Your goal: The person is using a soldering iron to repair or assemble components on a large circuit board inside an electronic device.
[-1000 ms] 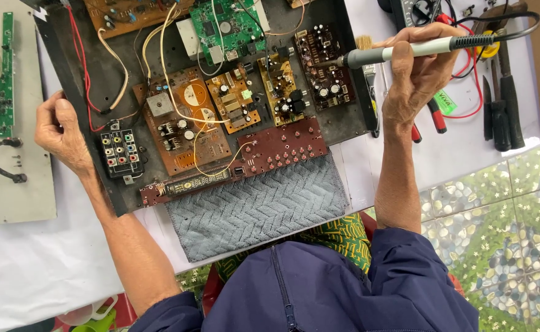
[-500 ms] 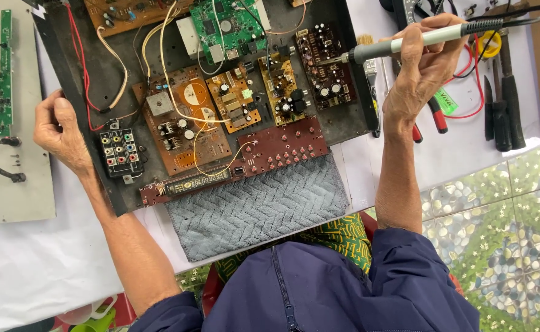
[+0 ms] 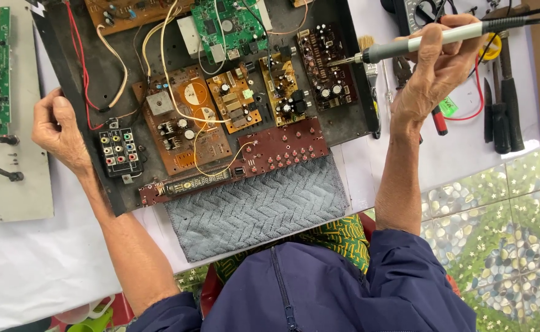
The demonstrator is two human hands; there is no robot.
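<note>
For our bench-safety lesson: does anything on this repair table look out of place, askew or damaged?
Mostly orderly. Two things stand out: the open chassis sits askew on the table, and the long dark-red front-panel board lies loose, hanging over its front edge onto the grey cloth. No visible damage or spills.

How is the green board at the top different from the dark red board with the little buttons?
The green board is squarish and bright green; the dark red board is a long, narrow strip. The green board sits at the far edge of the black tray; the dark red board lies at the near edge, beside the grey cloth. The dark red board carries rows of small buttons; the green board carries chips. Both have wires attached.
</note>
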